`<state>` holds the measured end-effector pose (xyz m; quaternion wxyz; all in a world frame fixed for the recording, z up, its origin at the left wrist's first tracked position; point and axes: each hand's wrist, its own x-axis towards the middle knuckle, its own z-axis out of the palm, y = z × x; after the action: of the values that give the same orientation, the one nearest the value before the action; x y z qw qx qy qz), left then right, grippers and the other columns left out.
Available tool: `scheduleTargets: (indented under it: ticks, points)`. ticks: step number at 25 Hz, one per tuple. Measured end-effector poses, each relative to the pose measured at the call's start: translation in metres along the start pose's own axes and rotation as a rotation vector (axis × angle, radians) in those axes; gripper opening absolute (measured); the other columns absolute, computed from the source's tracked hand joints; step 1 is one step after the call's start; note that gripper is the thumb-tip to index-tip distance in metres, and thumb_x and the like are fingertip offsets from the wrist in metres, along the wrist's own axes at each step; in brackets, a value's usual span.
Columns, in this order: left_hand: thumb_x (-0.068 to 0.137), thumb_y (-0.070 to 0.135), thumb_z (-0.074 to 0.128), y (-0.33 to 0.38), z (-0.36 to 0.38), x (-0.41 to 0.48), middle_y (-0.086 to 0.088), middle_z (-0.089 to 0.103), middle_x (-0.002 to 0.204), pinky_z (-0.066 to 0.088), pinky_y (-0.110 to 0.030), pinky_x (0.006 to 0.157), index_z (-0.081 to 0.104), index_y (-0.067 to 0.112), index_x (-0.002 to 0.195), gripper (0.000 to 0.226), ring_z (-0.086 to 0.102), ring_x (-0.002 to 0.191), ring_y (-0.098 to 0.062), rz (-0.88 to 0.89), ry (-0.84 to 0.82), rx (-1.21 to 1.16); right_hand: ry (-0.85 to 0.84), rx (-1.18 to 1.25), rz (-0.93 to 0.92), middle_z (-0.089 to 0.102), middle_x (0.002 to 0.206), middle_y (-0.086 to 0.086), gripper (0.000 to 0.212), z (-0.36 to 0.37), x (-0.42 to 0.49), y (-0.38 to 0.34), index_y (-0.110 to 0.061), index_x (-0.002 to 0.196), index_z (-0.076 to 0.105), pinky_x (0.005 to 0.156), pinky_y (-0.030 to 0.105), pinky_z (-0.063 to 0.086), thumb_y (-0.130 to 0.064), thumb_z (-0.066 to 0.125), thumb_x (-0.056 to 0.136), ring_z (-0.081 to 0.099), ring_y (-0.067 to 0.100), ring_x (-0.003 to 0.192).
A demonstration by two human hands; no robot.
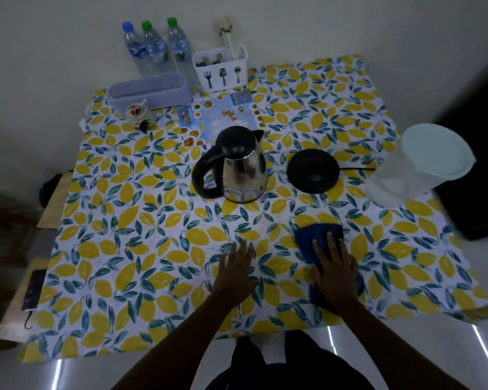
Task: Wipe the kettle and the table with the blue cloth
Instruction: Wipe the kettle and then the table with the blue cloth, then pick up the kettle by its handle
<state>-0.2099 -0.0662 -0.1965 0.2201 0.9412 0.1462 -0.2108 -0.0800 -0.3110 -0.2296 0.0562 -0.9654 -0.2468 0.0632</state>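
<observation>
- Both of the person's forearms reach in from the near edge over the table point(141, 237), which is covered by a lemon-print cloth.
- The right hand point(334, 267) lies flat on the blue cloth point(316, 239), fingers spread and stretched out, pressing it onto the table rather than gripping it; the cloth sticks out past the fingertips on the far side and under the wrist on the near side.
- The left hand point(235, 270) rests palm down on the bare tablecloth just left of the cloth, fingers open, holding nothing.
- The kettle point(237, 164) stands upright near the table's middle, beyond both hands, lid closed, handle to the left.
- Its black base point(312, 170) sits just to its right, apart from it, cord running right.
- A lidded plastic tub point(423, 164) stands at the right edge.
- Along the far side are three water bottles point(155, 46), a cutlery holder point(221, 67), a long container point(148, 90) and a small jar point(138, 115), possibly ceramic; the light is dim.
</observation>
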Motion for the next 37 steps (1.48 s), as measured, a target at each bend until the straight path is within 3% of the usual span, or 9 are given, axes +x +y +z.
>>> scheduleTargets:
  ticks: [3,9,13,17,22,26,31,35,37]
  points:
    - [0.092,0.049,0.049,0.022,0.005,0.008,-0.005,-0.015,0.160,0.001,-0.052,0.119,-0.004,0.019,0.151,0.084,-0.018,0.145,-0.027,0.060,0.050,0.004,0.016,0.026,0.015,0.018,0.160,0.006,0.067,0.003,0.000,-0.006,-0.030,0.148,0.025,0.105,0.060,0.025,-0.051,0.045,0.088,0.015,0.033,0.145]
    - [0.092,0.056,0.044,0.029,0.020,0.016,-0.003,-0.012,0.161,0.004,-0.053,0.118,0.002,0.022,0.151,0.080,-0.017,0.146,-0.027,0.059,-0.008,0.046,0.015,0.057,0.115,0.028,0.157,0.008,0.057,0.002,0.004,-0.019,-0.027,0.146,0.032,0.107,0.057,0.025,-0.051,0.034,0.095,0.019,0.033,0.144]
    - [0.094,0.052,0.044,0.030,0.009,0.014,-0.001,-0.015,0.159,0.002,-0.052,0.119,0.000,0.021,0.150,0.078,-0.018,0.145,-0.025,0.065,0.014,0.035,0.022,0.062,0.065,0.030,0.156,0.006,0.056,-0.002,0.003,-0.017,-0.029,0.145,0.035,0.106,0.059,0.027,-0.053,0.034,0.093,0.018,0.033,0.144]
    - [0.099,0.046,0.036,0.033,-0.017,0.010,0.003,-0.020,0.153,0.001,-0.047,0.121,0.000,0.019,0.151,0.069,-0.017,0.145,-0.022,0.111,0.160,0.060,0.072,0.121,-0.056,0.036,0.153,0.006,0.055,-0.030,0.018,-0.039,-0.026,0.141,0.040,0.106,0.057,0.034,-0.050,0.033,0.092,0.024,0.030,0.142]
    - [0.099,0.040,0.039,0.027,-0.083,0.022,0.002,0.010,0.159,0.012,-0.048,0.120,0.018,0.019,0.149,0.059,-0.001,0.147,-0.017,0.147,0.494,-0.046,0.294,0.309,-0.277,0.040,0.149,0.008,0.059,-0.101,0.093,-0.095,-0.016,0.142,0.039,0.105,0.050,0.039,-0.038,0.054,0.089,0.034,0.028,0.138]
    - [0.096,0.026,0.048,0.017,-0.160,0.038,-0.009,0.024,0.157,0.015,-0.045,0.119,0.027,0.013,0.147,0.057,0.006,0.147,-0.023,0.105,0.776,-0.115,0.309,0.295,-0.403,0.028,0.156,0.009,0.076,-0.154,0.150,-0.141,-0.017,0.148,0.025,0.107,0.051,0.032,-0.036,0.063,0.084,0.024,0.029,0.144]
    - [0.092,0.029,0.058,-0.009,-0.200,0.066,-0.015,0.024,0.156,0.029,-0.052,0.114,0.016,0.015,0.149,0.072,0.021,0.143,-0.038,-0.074,0.652,-0.099,0.084,0.159,-0.465,0.001,0.162,0.004,0.096,-0.168,0.200,-0.174,-0.019,0.152,0.001,0.115,0.055,0.017,-0.050,0.061,0.083,-0.001,0.025,0.148]
    - [0.096,0.014,0.050,-0.024,-0.199,0.073,-0.015,0.042,0.140,0.047,-0.045,0.094,0.024,0.022,0.147,0.057,0.049,0.119,-0.035,0.013,0.654,-0.259,0.065,0.377,-0.521,0.014,0.160,0.008,0.100,-0.148,0.212,-0.176,-0.016,0.151,0.007,0.108,0.059,0.033,-0.043,0.070,0.079,0.012,0.035,0.146]
    - [0.098,0.013,0.045,-0.031,-0.199,0.073,-0.013,0.045,0.136,0.049,-0.041,0.082,0.026,0.025,0.146,0.053,0.055,0.108,-0.033,0.011,0.658,-0.304,0.085,0.495,-0.504,0.016,0.160,0.004,0.098,-0.142,0.212,-0.175,-0.021,0.151,0.010,0.110,0.056,0.033,-0.035,0.074,0.078,0.010,0.032,0.146]
